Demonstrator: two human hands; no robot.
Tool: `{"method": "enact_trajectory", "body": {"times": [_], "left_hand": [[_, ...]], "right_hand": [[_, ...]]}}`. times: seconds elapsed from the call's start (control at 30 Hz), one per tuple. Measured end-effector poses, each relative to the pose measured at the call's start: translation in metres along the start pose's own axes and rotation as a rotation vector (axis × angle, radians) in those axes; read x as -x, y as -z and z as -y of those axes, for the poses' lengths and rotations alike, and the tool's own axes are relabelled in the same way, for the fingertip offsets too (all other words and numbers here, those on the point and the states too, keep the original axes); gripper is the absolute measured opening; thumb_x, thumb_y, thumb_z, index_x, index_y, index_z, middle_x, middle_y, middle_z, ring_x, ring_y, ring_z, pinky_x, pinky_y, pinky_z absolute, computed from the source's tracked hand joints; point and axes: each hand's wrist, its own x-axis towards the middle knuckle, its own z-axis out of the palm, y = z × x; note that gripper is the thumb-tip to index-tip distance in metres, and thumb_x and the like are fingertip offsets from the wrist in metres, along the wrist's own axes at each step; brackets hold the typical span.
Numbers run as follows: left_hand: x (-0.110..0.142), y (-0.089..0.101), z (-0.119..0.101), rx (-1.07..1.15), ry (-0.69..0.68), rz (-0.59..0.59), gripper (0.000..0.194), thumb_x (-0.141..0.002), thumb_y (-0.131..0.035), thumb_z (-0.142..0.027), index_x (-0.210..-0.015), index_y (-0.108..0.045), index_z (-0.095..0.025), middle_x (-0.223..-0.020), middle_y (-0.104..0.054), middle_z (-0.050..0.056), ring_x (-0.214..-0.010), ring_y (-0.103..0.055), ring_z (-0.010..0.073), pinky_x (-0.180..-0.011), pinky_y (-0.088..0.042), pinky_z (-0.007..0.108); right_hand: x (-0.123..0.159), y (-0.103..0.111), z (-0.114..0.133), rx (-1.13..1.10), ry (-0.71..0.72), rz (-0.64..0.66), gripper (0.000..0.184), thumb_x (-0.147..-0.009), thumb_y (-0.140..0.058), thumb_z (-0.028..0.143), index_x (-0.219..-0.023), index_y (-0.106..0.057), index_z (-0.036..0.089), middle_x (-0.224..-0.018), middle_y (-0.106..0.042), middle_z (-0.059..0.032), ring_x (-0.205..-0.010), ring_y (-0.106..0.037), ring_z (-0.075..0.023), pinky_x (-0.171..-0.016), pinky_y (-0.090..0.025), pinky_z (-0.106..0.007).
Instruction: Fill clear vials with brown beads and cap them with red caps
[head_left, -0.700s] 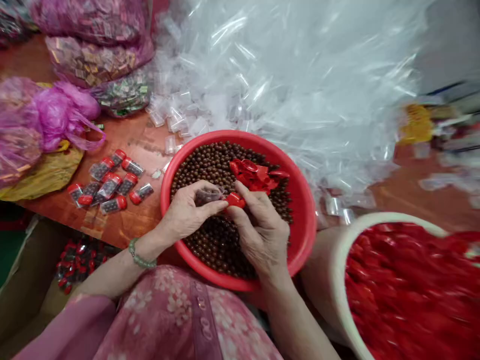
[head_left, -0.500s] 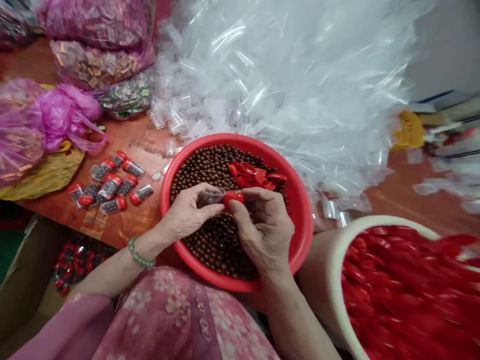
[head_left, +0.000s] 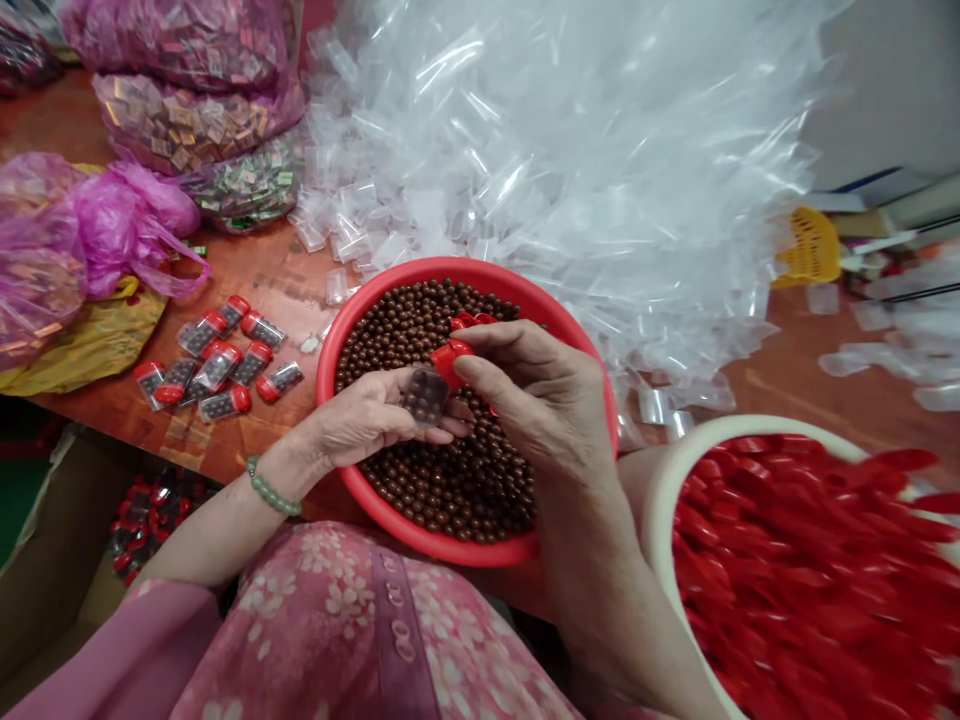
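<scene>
A clear tube of brown balls sits in the left hand, its grip loosely closed; the right hand's grip pinches a red cap at the tube's end. The red basin is beneath, capped tubes left on the bench, a white pail right. The left palm turns upward.

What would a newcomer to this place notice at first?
Probably the huge heap of clear plastic containers behind the red basin. Next, the brown balls in that basin, with the left hand above them holding a filled container and the right hand a red cap. At lower right, a pale bucket brims with red pieces.
</scene>
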Motion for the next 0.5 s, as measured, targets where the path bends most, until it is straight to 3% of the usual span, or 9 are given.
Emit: {"method": "enact_trajectory", "body": {"times": [0.17, 0.3, 0.5], "left_hand": [[0.003, -0.001, -0.004, -0.010, 0.038, -0.008, 0.038, -0.062, -0.074, -0.007, -0.100, -0.067, -0.011, -0.095, -0.073, 0.009, -0.087, -0.070, 0.0170, -0.082, -0.053, 0.028], [0.003, -0.001, -0.003, -0.043, 0.033, 0.018, 0.030, -0.071, -0.079, -0.022, -0.097, -0.067, -0.010, -0.090, -0.071, 0.008, -0.082, -0.068, 0.0136, -0.078, -0.053, 0.024], [0.002, 0.000, 0.001, -0.135, -0.003, -0.016, 0.039, -0.070, -0.082, -0.035, -0.094, -0.065, -0.009, -0.087, -0.068, 0.006, -0.078, -0.065, 0.0116, -0.073, -0.051, 0.023]], "right_hand": [[-0.007, 0.005, 0.002, -0.056, -0.038, -0.002, 0.015, -0.080, -0.072, 0.031, -0.091, -0.069, 0.023, -0.083, -0.072, 0.0004, -0.073, -0.068, -0.0135, -0.068, -0.057, -0.027], [-0.006, 0.006, 0.001, 0.040, -0.061, 0.105, 0.013, -0.081, -0.069, 0.029, -0.092, -0.071, 0.021, -0.078, -0.070, 0.0002, -0.067, -0.064, -0.0125, -0.060, -0.053, -0.024], [0.000, 0.007, -0.010, 0.044, -0.053, 0.129, 0.013, -0.084, -0.067, 0.030, -0.094, -0.070, 0.021, -0.077, -0.070, 0.0002, -0.066, -0.064, -0.0124, -0.062, -0.053, -0.025]]}}
